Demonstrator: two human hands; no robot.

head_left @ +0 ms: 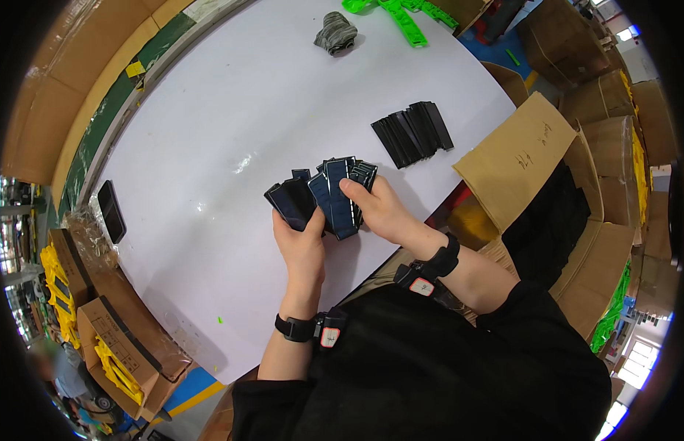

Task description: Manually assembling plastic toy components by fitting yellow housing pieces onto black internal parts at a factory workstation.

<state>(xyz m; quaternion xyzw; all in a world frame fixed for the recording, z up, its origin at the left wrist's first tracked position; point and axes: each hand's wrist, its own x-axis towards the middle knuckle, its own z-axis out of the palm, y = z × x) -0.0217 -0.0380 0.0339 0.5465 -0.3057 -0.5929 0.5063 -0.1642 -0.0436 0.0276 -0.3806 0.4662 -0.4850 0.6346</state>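
Note:
My left hand (301,242) is closed around a bunch of flat dark strips (292,200), its thumb lying across them. Close beside it, my right hand (379,208) grips a fanned stack of dark blue-black rectangular pieces (337,195) with pale edges, the thumb pressed on the top one. Both bunches meet above the white table near its front edge, and the fingers underneath are hidden. Farther right on the table lies a row of black strips (412,134), leaning against one another. Black bands circle both wrists.
The white table (210,125) carries a phone (111,212) at its left edge, a crumpled grey cloth (335,34) and bright green plastic parts (402,20) at the far side. An open cardboard box (518,162) with black contents stands right. Boxes with yellow parts (119,370) stand lower left.

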